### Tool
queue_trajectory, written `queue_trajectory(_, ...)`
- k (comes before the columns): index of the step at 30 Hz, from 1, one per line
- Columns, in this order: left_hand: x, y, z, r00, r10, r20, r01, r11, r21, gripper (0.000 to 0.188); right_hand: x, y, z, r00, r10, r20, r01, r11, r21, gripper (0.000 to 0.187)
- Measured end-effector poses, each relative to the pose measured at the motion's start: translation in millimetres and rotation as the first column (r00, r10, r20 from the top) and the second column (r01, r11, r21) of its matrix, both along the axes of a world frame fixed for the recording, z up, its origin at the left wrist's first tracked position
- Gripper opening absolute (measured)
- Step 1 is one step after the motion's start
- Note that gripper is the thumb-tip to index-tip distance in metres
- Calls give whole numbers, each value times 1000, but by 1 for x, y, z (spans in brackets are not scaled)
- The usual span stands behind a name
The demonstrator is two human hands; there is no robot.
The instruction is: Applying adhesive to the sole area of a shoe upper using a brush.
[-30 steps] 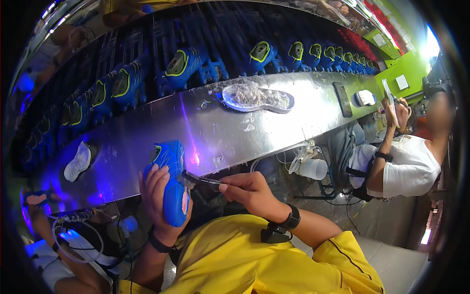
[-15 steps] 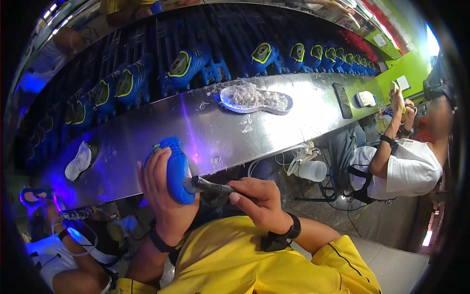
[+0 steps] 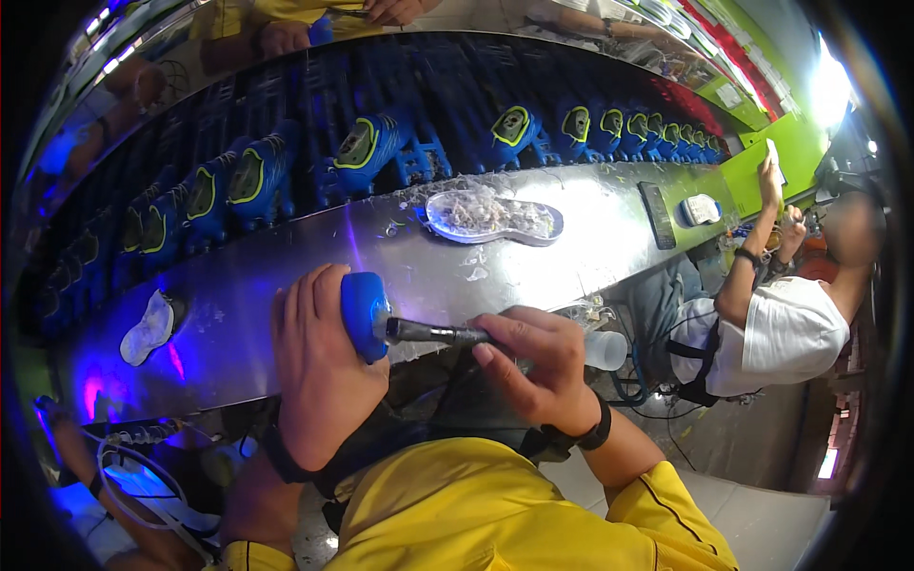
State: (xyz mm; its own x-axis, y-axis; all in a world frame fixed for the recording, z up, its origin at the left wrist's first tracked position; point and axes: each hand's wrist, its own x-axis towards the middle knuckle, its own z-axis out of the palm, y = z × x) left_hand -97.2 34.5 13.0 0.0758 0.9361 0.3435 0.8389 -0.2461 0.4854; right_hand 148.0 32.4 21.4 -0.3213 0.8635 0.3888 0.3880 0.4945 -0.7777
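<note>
My left hand (image 3: 328, 376) is wrapped round a blue shoe upper (image 3: 362, 306), holding it above the near edge of the metal bench. Most of the shoe is hidden behind the hand. Between the thumb and fingers of my right hand (image 3: 545, 366) is a brush (image 3: 428, 331) with a dark handle. Its tip touches the right side of the shoe, at a pale patch. Beyond my hands, a white shoe sole (image 3: 543, 224) lies on the bench, heaped with greyish fluff and scraps.
Blue shoes (image 3: 367, 143) with yellow-green collars stand in a row on a dark conveyor behind the bench (image 3: 257, 285). A pale sole piece (image 3: 149, 328) lies left. At right are a dark bar (image 3: 656, 215), a white pad (image 3: 701, 209) and a co-worker (image 3: 790, 333). Another person sits lower left.
My left hand has turned the shoe so that its end faces the brush. My right hand has moved up and right, with the brush still against the shoe.
</note>
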Motion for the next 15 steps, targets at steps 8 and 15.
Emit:
queue_trajectory(8,-32,22,-2,995,-47,83,56,992,-113,72,-30,31,-37,981,46,-188,-55,998,-43,22)
queue_trajectory(15,-48,41,9,987,-31,157,71,965,-253,71,-52,40,-64,935,44,-351,-88,990,-110,22)
